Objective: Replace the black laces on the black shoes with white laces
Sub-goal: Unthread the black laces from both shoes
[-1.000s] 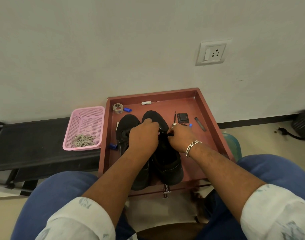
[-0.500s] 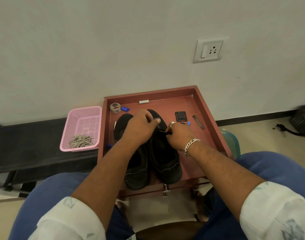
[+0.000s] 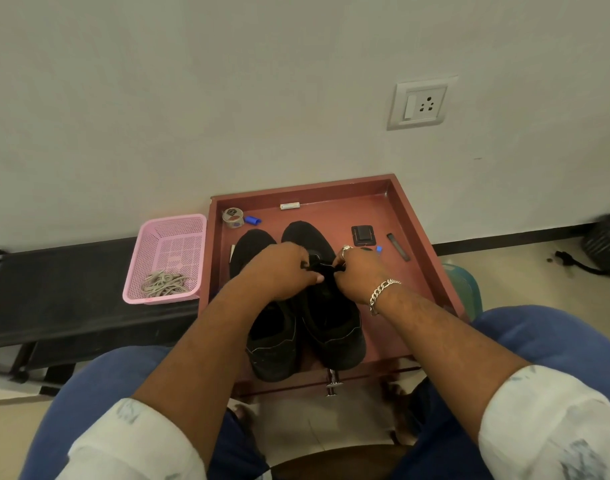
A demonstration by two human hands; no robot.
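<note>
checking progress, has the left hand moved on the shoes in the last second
Yes, slightly. The left hand sat over the left shoe's lacing; now its fingertips reach across toward the right shoe, meeting the right hand.

Tray crowded at the back, open at the right front

The shoes [image 3: 296, 306] fill the tray's [image 3: 414, 216] middle, both hands over them. Behind lie a tape roll [image 3: 233, 217], blue cap [image 3: 253, 221], white stick [image 3: 289, 206] and black pad [image 3: 363, 234]. Bare tray floor shows right of the shoes. A pink basket [image 3: 151, 251] flanks the left rim.
</note>
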